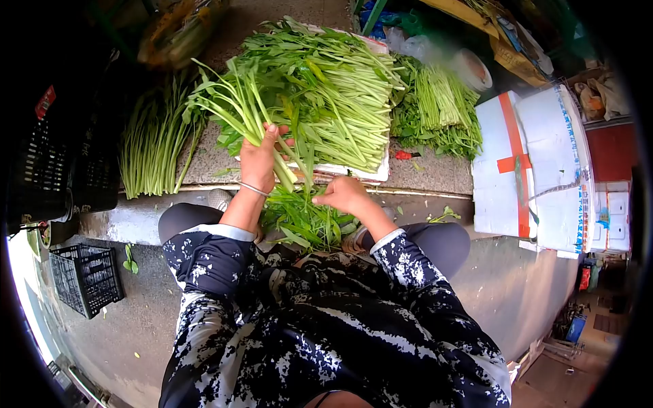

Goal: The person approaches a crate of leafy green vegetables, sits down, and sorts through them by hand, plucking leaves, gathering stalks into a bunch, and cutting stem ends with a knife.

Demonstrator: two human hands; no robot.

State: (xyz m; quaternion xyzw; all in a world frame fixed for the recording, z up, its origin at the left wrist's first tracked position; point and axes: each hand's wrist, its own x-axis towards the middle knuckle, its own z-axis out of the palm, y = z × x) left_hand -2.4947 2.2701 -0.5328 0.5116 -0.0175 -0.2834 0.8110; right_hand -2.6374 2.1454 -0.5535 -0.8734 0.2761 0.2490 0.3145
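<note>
My left hand (260,162), with a bangle at the wrist, is closed around a small bunch of water spinach (246,112), its leafy ends pointing up and left and its cut stems down and right. To the right and lower, my right hand (345,196) has thumb and fingers pinched together; whatever is between them is too small to make out. Below both hands, between my knees, lies a heap of loose leaves (309,221). Just beyond them a large pile of water spinach (340,95) rests on a white foam tray (364,175), stems toward the right.
More greens lie on the stone ledge (435,175), one bundle (160,146) at left and another (442,102) at right. A taped white foam box (544,170) stands at the right. Black crates (85,279) are at the left. A red scrap (406,155) lies near the tray.
</note>
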